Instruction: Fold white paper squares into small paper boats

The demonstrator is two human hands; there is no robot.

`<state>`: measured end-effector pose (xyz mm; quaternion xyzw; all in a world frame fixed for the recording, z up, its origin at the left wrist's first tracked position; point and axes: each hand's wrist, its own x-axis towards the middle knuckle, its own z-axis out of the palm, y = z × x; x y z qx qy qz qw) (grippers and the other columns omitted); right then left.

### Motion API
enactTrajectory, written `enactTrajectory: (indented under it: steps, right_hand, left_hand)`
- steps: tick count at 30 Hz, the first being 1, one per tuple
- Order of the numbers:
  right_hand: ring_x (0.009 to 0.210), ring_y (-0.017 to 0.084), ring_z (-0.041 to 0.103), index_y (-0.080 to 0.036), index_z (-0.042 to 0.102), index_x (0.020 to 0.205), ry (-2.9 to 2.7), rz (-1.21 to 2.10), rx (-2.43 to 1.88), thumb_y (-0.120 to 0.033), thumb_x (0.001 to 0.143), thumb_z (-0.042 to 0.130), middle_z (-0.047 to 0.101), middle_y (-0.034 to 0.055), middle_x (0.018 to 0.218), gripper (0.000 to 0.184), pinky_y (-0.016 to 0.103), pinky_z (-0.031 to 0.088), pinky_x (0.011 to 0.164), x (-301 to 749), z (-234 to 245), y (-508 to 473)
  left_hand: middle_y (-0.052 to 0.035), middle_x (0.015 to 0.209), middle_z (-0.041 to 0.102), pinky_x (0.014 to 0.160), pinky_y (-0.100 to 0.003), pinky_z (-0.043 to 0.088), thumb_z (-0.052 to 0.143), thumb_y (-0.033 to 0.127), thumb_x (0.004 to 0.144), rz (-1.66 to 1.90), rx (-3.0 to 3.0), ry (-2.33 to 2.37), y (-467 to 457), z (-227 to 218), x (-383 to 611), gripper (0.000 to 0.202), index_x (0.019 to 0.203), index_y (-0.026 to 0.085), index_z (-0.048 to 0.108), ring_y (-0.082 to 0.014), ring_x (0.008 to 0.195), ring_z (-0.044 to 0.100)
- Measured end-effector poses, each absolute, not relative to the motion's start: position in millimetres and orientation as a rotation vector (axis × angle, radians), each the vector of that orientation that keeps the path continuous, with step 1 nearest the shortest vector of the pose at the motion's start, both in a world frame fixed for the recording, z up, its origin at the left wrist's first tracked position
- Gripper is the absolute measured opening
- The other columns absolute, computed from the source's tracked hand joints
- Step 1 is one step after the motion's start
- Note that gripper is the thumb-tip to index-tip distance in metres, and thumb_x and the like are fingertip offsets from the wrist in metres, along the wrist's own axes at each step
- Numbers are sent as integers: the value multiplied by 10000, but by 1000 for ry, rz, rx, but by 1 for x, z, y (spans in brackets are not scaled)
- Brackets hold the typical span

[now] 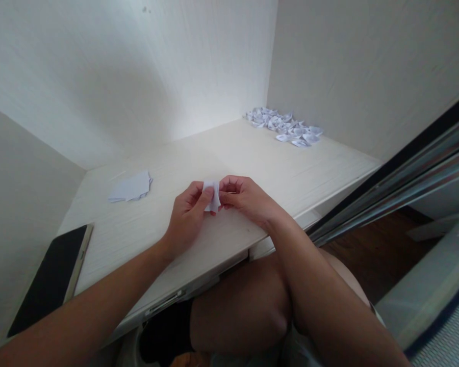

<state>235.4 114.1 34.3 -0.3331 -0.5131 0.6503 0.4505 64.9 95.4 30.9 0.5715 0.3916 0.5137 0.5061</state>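
Observation:
Between my two hands, over the front part of the white desk, is a small folded piece of white paper [213, 204]. My left hand [189, 211] pinches it from the left, with the thumb lying across its face. From the right, the fingertips of my right hand [247, 196] are closed on the paper's edge. To the left lies a stack of white paper sheets [132, 187], slightly fanned. In the far right corner of the desk sits a pile of folded white paper pieces [279, 124], pointed and boat-like in shape.
A dark flat device [51, 278] with a light edge lies at the desk's left side. White walls enclose the back and sides. A dark-edged sliding panel frame [390, 163] stands at the right. Below the front edge are a drawer handle [165, 303] and my legs.

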Motion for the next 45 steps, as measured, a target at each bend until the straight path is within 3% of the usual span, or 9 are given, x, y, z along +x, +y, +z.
enactTrajectory:
  steps: [3,7,14,19,26,35,40,45]
  right_hand:
    - [691,110,650,-196,698,811,-1213,1632,-822,-266,770,889,719,-21,743,208,235,495,657,235,35,114]
    - [716,107,667,-198,740,834,-1157,1637,-783,-374,808,873,723,-17,795,223,233,509,666,237,36,113]
    - [677,95,629,-215,822,895,-1085,1651,-683,-373,761,921,731,-24,778,229,248,492,673,240,34,113]
    - [683,95,629,-214,850,897,-1079,1732,-639,-409,706,972,754,-12,777,298,252,508,697,243,36,111]
    - [735,108,656,-235,839,932,-1184,1616,-772,-387,758,922,775,-6,834,246,256,513,708,247,35,112]
    - [752,147,692,-201,807,871,-1374,1084,-895,-314,809,818,797,24,846,129,326,559,742,234,34,110]
    - [726,136,682,-190,779,894,-1299,1096,-913,-242,778,782,773,11,813,127,307,540,702,229,30,111]
    - [629,107,577,-196,745,989,-1402,1105,-901,-245,775,781,671,-49,701,223,280,453,622,237,33,111]
  left_hand:
    - [-9,786,672,629,-257,515,731,412,972,1294,1509,1061,94,29,64,226,874,209,737,-138,700,589]
    - [-6,771,696,628,-236,544,761,416,964,1383,1488,1026,97,26,64,236,887,192,749,-124,692,614]
    - [-28,799,739,419,-222,587,859,447,875,1304,1285,888,96,30,66,280,934,184,785,-150,665,667]
    - [-25,797,753,489,-219,645,868,409,880,1253,1285,810,96,30,64,256,939,171,795,-136,684,706]
    - [-15,786,757,566,-245,693,869,385,879,1343,1316,823,97,28,67,244,914,159,785,-128,685,725]
    - [-29,816,756,518,-242,676,900,421,822,1382,1319,931,96,30,69,300,900,155,783,-135,693,701]
    - [-59,891,776,490,-252,658,892,431,822,1336,1376,984,95,28,67,323,971,159,800,-166,753,707]
    - [-32,817,742,434,-201,550,874,389,830,1270,1470,1034,95,27,64,273,977,171,802,-127,641,620]
